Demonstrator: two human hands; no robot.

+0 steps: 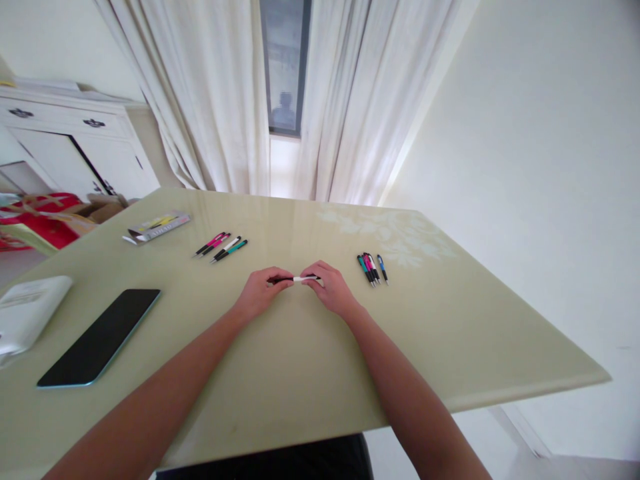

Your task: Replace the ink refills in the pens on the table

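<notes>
Between my two hands lies a black and white pen (pixel 298 279), held level just over the middle of the table (pixel 280 373). The fingers of my left hand (pixel 261 291) pinch its black end. My right hand (pixel 332 287) is closed on the white part near the other end. Left of my hands, several pens (pixel 229 249) in pink, white and teal with black grips are spread on the tabletop. To the right sits a tighter group of pens (pixel 369 269), with a blue pen (pixel 383 269) slightly apart from it.
A pen box (pixel 159 227) with an open end flap lies at the far left. Nearer on that side are a dark-screened phone or tablet (pixel 100 339) and a white device (pixel 31 313). Beyond the table hang curtains (pixel 215 100); a white wall (pixel 540 200) borders the right.
</notes>
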